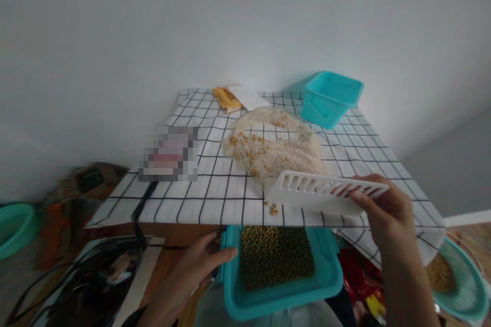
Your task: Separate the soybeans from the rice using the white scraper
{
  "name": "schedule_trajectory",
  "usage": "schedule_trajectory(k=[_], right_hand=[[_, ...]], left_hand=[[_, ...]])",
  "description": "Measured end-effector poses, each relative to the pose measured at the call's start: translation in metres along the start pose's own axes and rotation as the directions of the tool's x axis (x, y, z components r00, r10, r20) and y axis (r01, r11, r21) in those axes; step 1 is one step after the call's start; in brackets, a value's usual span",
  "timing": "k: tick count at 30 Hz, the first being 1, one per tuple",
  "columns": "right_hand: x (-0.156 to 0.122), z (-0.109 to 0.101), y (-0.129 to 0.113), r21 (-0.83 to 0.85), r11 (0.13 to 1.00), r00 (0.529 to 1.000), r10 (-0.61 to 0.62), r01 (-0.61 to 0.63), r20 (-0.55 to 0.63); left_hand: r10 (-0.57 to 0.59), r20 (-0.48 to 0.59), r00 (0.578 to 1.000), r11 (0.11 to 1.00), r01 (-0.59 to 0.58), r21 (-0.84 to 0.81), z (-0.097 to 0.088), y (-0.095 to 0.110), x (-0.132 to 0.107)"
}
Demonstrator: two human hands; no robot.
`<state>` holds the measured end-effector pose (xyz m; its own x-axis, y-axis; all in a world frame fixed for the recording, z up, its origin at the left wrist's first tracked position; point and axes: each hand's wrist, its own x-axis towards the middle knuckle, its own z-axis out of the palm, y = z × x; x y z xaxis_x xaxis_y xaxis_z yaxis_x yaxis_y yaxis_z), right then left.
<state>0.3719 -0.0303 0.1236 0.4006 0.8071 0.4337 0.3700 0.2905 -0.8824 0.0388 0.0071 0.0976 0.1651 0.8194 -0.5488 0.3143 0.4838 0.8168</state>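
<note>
My right hand [383,209] grips a white slotted plastic basket [326,191] tilted on its side at the table's front edge. A few yellow beans [273,209] lie just below its rim. My left hand [199,265] holds the left rim of a teal tray [284,294] kept below the table edge; the tray carries a layer of greenish-brown beans [276,256]. Behind the basket a pile of white rice mixed with yellow beans [274,143] is spread on the checked tablecloth [215,199].
A teal bin [332,98] stands at the far right of the table, a yellow object and white paper [236,97] at the back. A blurred patch [169,153] lies left. A teal bowl of grain [460,281] sits lower right; cables and clutter lie lower left.
</note>
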Motion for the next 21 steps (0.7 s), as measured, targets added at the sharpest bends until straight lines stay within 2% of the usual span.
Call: schedule_trajectory(k=[2,7,11,16,21], right_hand=[[0.002,-0.001,0.002,0.022,1.0,1.0,-0.003,0.003,-0.008],[0.007,-0.002,0.004,0.072,0.997,0.991,-0.016,0.026,-0.134],[0.005,-0.005,0.007,0.077,0.996,0.996,0.042,-0.036,-0.078],[0.004,-0.007,0.013,0.074,0.997,0.998,0.037,-0.033,-0.052],[0.003,-0.002,0.008,0.049,0.997,0.998,0.061,-0.06,-0.012]], left_hand=[[-0.017,0.009,1.0,1.0,0.017,0.001,0.0,0.001,0.003],[-0.018,0.012,1.0,1.0,0.018,0.013,0.001,-0.002,0.008],[-0.03,0.008,1.0,0.999,0.03,0.045,0.001,-0.003,0.009],[-0.006,0.018,1.0,1.0,0.006,0.01,0.006,0.007,0.004],[-0.013,0.032,0.999,0.999,0.014,-0.032,0.007,0.009,0.004]])
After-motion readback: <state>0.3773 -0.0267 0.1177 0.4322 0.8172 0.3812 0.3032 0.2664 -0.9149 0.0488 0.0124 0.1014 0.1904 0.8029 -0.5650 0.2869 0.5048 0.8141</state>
